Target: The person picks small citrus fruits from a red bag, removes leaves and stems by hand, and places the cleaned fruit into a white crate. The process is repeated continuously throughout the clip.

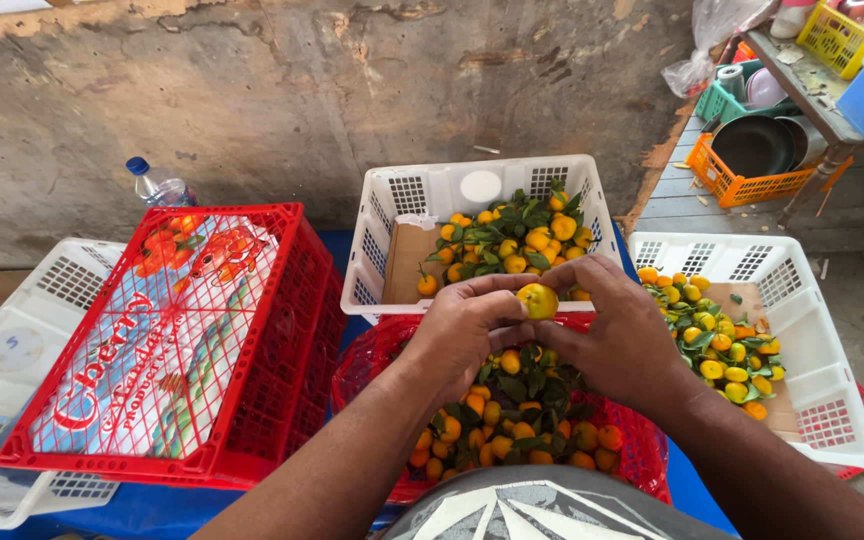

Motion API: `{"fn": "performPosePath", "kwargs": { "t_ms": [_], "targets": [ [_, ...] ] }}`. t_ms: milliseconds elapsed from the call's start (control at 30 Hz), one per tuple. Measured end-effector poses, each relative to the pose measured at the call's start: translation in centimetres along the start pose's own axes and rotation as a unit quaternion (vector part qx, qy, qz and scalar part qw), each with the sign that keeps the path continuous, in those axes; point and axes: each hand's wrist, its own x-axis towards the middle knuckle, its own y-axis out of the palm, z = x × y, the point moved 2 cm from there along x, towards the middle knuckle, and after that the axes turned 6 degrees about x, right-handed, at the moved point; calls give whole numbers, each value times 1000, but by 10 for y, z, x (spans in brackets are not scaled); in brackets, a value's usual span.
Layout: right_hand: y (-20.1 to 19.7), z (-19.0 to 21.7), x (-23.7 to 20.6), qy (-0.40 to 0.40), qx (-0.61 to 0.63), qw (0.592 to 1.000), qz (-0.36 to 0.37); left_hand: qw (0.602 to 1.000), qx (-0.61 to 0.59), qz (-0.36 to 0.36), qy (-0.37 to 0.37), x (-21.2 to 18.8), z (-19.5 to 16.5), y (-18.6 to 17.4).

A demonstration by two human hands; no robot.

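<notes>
Left hand (467, 330) and right hand (617, 335) hold one small yellow-orange citrus fruit (538, 300) between them, fingers clamped on its sides, above the red basket (642, 440) of leafy fruit. The fruit looks light, round, thin-skinned, likely bruisable; grip across its middle, lightly.

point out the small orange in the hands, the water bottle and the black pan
small orange (538, 300), head view, middle of its yellow skin between the fingertips
water bottle (157, 186), head view, clear shoulder below the blue cap
black pan (750, 146), head view, dark inner base
</notes>
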Motion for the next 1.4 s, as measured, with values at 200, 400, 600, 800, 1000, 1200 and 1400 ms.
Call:
{"fn": "performPosePath", "kwargs": {
  "t_ms": [200, 400, 600, 800, 1000, 1200, 1400],
  "targets": [
    [1, -1, -1, -17, -20, 1000, -1, 999, 43, -11, 3, 0, 0, 3],
    [4, -5, -5, -9, -2, 1000, -9, 1000, 22, -8, -9, 5, 4, -1],
    [8, -6, -7, 5, -4, 1000, 7, 997, 71, -17, -4, 10, 14, -5],
    [7, -4, -7, -22, 28, 999, -6, 998, -39, 14, -48, 13, 17, -14],
    [10, -8, -10, 23, 64, 998, -11, 994, 27, -15, -100, 9, 18, -13],
    [10, -13, -11, 21, 43, 999, 4, 988, 4, -40, -150, 5, 19, -15],
    [8, -12, -13, 65, 56, 996, 9, 996, 18, 35, -76, 0, 28, -21]
  ]
}}
